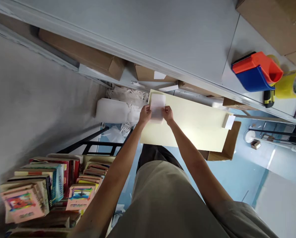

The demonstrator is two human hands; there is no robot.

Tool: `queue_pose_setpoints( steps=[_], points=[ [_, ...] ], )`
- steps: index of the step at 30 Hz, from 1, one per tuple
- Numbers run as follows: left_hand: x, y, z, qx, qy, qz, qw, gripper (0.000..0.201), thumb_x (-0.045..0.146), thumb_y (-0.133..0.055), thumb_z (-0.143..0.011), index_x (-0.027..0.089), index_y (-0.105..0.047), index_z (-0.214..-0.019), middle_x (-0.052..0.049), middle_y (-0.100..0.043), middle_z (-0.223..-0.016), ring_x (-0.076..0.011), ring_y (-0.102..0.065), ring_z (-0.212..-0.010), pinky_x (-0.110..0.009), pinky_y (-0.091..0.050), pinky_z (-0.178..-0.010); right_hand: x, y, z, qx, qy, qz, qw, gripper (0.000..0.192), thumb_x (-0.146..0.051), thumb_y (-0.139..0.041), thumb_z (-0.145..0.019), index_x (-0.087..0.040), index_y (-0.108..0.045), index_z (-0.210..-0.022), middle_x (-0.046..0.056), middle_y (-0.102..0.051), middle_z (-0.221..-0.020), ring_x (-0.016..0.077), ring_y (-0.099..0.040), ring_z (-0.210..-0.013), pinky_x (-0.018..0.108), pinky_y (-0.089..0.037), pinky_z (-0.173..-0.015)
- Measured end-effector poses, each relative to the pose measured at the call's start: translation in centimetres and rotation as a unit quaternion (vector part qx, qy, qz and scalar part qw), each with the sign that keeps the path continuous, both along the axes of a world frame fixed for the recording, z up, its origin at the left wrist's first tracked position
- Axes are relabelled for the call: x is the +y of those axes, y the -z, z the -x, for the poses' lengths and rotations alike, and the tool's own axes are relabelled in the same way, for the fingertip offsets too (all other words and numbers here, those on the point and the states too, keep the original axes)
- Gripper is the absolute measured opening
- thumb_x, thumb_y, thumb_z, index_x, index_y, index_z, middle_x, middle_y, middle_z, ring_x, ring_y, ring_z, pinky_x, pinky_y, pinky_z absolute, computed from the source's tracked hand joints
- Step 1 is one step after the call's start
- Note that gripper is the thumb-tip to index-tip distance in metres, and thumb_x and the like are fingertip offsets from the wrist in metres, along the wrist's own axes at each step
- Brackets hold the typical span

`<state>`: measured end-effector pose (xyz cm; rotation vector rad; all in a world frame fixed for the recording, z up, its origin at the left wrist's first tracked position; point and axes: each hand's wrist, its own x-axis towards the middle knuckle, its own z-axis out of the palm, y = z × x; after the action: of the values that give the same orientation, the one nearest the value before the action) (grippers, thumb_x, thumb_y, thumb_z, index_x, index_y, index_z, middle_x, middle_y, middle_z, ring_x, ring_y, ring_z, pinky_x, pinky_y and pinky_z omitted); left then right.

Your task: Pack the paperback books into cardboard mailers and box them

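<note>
Standing over a grey tabletop (177, 36) that runs across beyond both hands; a pale cream board (195, 124) lies lower, directly under and to the right of the hands, its long axis running off toward the right hand's side.

Stacked books (46, 188) sit well back from the hands, near the left elbow. Cardboard boxes (88, 56) lie tucked beneath the grey surface, out past the left hand. White foam block (112, 110) just beyond the left hand's outer side, near but apart from it.

Orange-and-blue tape dispenser (256, 72) far off to the right of the right hand, with a yellow tape roll (290, 84) beside it.

White sheet (157, 108), small and soft-looking, possibly foam wrap or paper, held upright-ish over the near-left corner of the cream board. Its long axis runs away from the person; short edges near and far.

Left hand (145, 114) closed on the sheet's left edge, fingers curled around it. Right hand (168, 114) closed on the opposite edge, pinching. Both hands level, equally near, the sheet stretched between them. Whether the sheet touches the board: cannot tell.
</note>
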<state>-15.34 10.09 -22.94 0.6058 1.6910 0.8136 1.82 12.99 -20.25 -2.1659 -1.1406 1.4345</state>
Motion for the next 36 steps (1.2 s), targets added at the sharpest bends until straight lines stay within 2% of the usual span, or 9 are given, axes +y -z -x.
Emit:
queue_pose_setpoints(
  steps=[4, 7, 10, 14, 18, 23, 27, 31, 36],
  points=[
    [-0.3, 0.2, -0.3, -0.006, 0.032, -0.009, 0.999, 0.044, 0.014, -0.071, -0.085, 0.015, -0.072, -0.129, -0.019, -0.080, -0.131, -0.0315, -0.081, -0.116, -0.048, -0.065, -0.111, 0.4, -0.2, 0.3, -0.077, -0.018, -0.006, 0.997, 0.017, -0.036, -0.065, -0.102, -0.030, -0.052, -0.094, 0.003, -0.072, -0.098, 0.0252, -0.067, -0.098, 0.040, -0.054, -0.098],
    [-1.2, -0.4, -0.3, 0.025, 0.022, -0.038, 0.999, 0.045, 0.015, -0.073, -0.087, 0.017, -0.073, -0.132, -0.021, -0.079, -0.135, -0.0372, -0.077, -0.132, -0.055, -0.060, -0.122, 0.2, -0.6, 0.5, -0.122, -0.023, -0.013, 0.992, 0.017, -0.036, -0.068, -0.102, -0.029, -0.053, -0.096, 0.011, -0.074, -0.117, 0.0282, -0.069, -0.108, 0.043, -0.055, -0.104],
    [-3.1, -1.9, 0.1, 0.031, 0.005, -0.053, 0.998, 0.048, 0.019, -0.072, -0.091, 0.018, -0.072, -0.139, -0.023, -0.077, -0.147, -0.0415, -0.072, -0.144, -0.061, -0.056, -0.128, -0.3, -1.5, 0.5, -0.144, -0.025, -0.030, 0.989, 0.018, -0.036, -0.069, -0.103, -0.028, -0.054, -0.107, 0.017, -0.073, -0.130, 0.0298, -0.071, -0.115, 0.045, -0.057, -0.108],
    [-7.7, -5.1, 0.7, 0.008, -0.041, -0.068, 0.997, 0.044, 0.021, -0.069, -0.094, 0.016, -0.072, -0.138, -0.024, -0.077, -0.149, -0.0397, -0.074, -0.143, -0.060, -0.058, -0.127, -2.5, -3.5, -0.4, -0.115, -0.044, -0.076, 0.989, 0.021, -0.037, -0.067, -0.106, -0.025, -0.055, -0.118, 0.014, -0.076, -0.123, 0.0266, -0.073, -0.114, 0.041, -0.058, -0.107],
    [-14.8, -9.3, 0.7, 0.010, -0.093, -0.102, 0.990, 0.038, 0.026, -0.070, -0.096, 0.017, -0.074, -0.132, -0.023, -0.081, -0.140, -0.0371, -0.077, -0.139, -0.059, -0.058, -0.126, -7.2, -6.2, -2.0, -0.012, -0.030, -0.126, 0.991, 0.036, -0.052, -0.071, -0.103, -0.026, -0.056, -0.123, 0.009, -0.075, -0.118, 0.0212, -0.074, -0.097, 0.033, -0.060, -0.084],
    [-26.2, -15.4, 0.5, 0.015, -0.129, -0.164, 0.978, 0.038, 0.045, -0.077, -0.097, 0.022, -0.075, -0.127, -0.019, -0.085, -0.137, -0.0353, -0.080, -0.134, -0.055, -0.061, -0.122, -14.6, -9.8, -3.8, 0.109, -0.025, -0.167, 0.980, 0.058, -0.072, -0.074, -0.092, -0.028, -0.058, -0.125, 0.005, -0.072, -0.114, 0.0182, -0.072, -0.085, 0.029, -0.056, -0.066],
    [-36.2, -20.4, 0.4, 0.026, -0.209, -0.216, 0.954, 0.039, 0.053, -0.083, -0.092, 0.022, -0.080, -0.116, -0.016, -0.088, -0.127, -0.0340, -0.082, -0.127, -0.053, -0.061, -0.121, -20.0, -12.1, -4.3, 0.184, -0.045, -0.194, 0.963, 0.061, -0.071, -0.079, -0.085, -0.028, -0.060, -0.123, 0.004, -0.072, -0.111, 0.0182, -0.073, -0.085, 0.029, -0.058, -0.067],
    [-45.2, -24.7, 0.3, 0.047, -0.273, -0.218, 0.936, 0.037, 0.057, -0.086, -0.091, 0.023, -0.081, -0.107, -0.013, -0.087, -0.127, -0.0318, -0.081, -0.126, -0.050, -0.061, -0.120, -25.3, -14.2, -3.8, 0.239, -0.067, -0.205, 0.947, 0.060, -0.067, -0.081, -0.082, -0.027, -0.062, -0.123, 0.003, -0.073, -0.111, 0.0181, -0.074, -0.087, 0.031, -0.061, -0.072],
    [-52.4, -27.9, -0.3, 0.057, -0.362, -0.229, 0.902, 0.043, 0.062, -0.092, -0.089, 0.023, -0.075, -0.095, -0.013, -0.086, -0.125, -0.0340, -0.080, -0.131, -0.050, -0.061, -0.121, -31.8, -17.7, -2.5, 0.287, -0.146, -0.196, 0.926, 0.062, -0.067, -0.081, -0.081, -0.026, -0.063, -0.125, 0.005, -0.076, -0.111, 0.0190, -0.075, -0.086, 0.032, -0.062, -0.074]
  ],
)
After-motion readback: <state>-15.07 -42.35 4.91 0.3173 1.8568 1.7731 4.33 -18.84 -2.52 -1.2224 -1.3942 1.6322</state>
